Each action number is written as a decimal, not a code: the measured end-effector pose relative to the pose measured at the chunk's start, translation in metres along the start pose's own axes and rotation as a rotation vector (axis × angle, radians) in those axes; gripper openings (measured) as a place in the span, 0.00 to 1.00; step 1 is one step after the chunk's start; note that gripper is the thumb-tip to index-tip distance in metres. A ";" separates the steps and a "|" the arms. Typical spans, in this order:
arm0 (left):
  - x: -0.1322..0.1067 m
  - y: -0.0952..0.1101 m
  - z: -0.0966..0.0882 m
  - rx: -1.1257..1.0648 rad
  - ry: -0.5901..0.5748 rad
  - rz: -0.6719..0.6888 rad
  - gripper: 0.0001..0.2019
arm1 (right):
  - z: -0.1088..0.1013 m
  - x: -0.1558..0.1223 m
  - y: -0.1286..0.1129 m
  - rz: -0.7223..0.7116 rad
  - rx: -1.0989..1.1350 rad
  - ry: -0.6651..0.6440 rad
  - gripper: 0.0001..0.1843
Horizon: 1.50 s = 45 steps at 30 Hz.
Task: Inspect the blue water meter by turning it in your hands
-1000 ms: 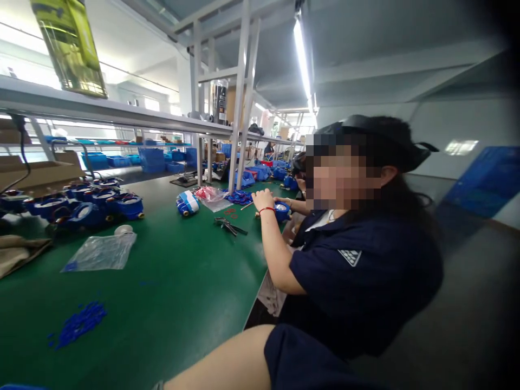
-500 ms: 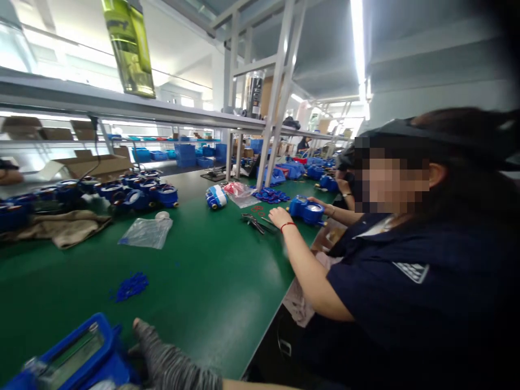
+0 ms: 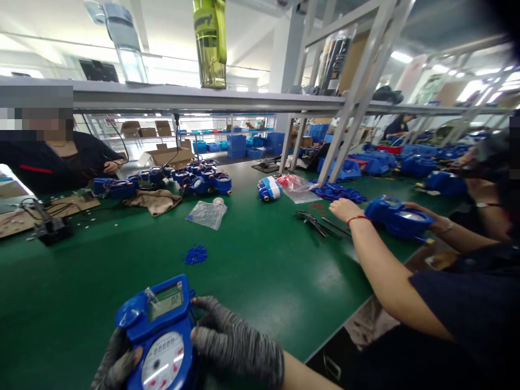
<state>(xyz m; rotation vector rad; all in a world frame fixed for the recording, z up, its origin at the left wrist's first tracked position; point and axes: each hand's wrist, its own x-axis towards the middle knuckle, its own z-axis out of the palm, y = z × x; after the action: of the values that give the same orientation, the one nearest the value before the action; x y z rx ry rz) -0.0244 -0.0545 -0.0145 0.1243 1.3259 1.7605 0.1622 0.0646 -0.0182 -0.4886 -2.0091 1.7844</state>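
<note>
Your gloved left hand (image 3: 116,367) and right hand (image 3: 231,341) clamp blue water meter (image 3: 162,336) from both sides, display facing up, above green table (image 3: 260,271); co-worker's hand (image 3: 343,208) rests beside another meter (image 3: 396,216)

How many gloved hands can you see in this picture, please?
2: the left hand grips the lower left edge of the blue water meter, and the right hand clasps its right side. The neighbouring person's hands are bare.
</note>
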 end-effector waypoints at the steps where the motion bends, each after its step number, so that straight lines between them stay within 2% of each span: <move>1: 0.000 -0.001 0.001 -0.027 -0.020 0.012 0.44 | -0.010 0.009 0.002 0.023 -0.003 0.010 0.27; 3: 0.004 -0.002 0.001 -0.078 -0.060 0.045 0.45 | -0.030 0.033 0.009 0.077 -0.107 0.113 0.23; 7: 0.009 -0.003 0.001 -0.111 -0.076 0.080 0.48 | -0.066 0.090 0.028 0.146 -0.631 0.427 0.18; 9: 0.004 -0.004 0.002 -0.113 -0.063 0.064 0.44 | -0.076 0.111 0.035 0.178 -0.788 0.463 0.17; 13: -0.007 -0.006 0.005 -0.092 -0.068 0.043 0.39 | -0.079 0.134 0.042 0.205 -0.886 0.457 0.14; 18: 0.007 -0.009 0.002 -0.046 -0.042 0.126 0.39 | -0.074 0.147 0.041 0.249 -0.978 0.443 0.10; 23: 0.019 -0.009 0.000 -0.109 -0.036 0.146 0.31 | -0.078 0.141 0.029 0.267 -1.040 0.388 0.12; 27: 0.021 -0.004 0.005 -0.117 -0.085 0.098 0.32 | -0.077 0.114 0.017 0.254 -1.136 0.278 0.10; 30: 0.023 0.001 0.009 -0.089 -0.118 0.109 0.31 | -0.070 0.094 0.013 0.251 -1.190 0.226 0.09; 34: 0.023 0.004 0.012 -0.011 -0.114 0.164 0.30 | -0.068 0.085 0.015 0.234 -1.176 0.236 0.11; 37: 0.019 0.003 0.014 -0.040 -0.135 0.179 0.30 | -0.070 0.085 0.013 0.215 -1.134 0.266 0.11; 40: 0.016 0.001 0.015 -0.115 -0.196 0.164 0.30 | -0.066 0.084 0.004 0.062 -0.952 0.272 0.10; 43: 0.017 0.001 0.014 -0.145 -0.216 0.137 0.31 | -0.057 0.081 -0.007 -0.133 -0.739 0.200 0.07; 45: 0.017 0.001 0.012 -0.146 -0.210 0.145 0.32 | -0.050 0.080 -0.013 -0.165 -0.715 0.161 0.06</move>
<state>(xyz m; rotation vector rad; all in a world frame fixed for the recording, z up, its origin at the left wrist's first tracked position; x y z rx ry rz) -0.0282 -0.0344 -0.0159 0.3216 1.0564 1.9027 0.1202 0.1469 0.0050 -0.6206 -2.4441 0.8585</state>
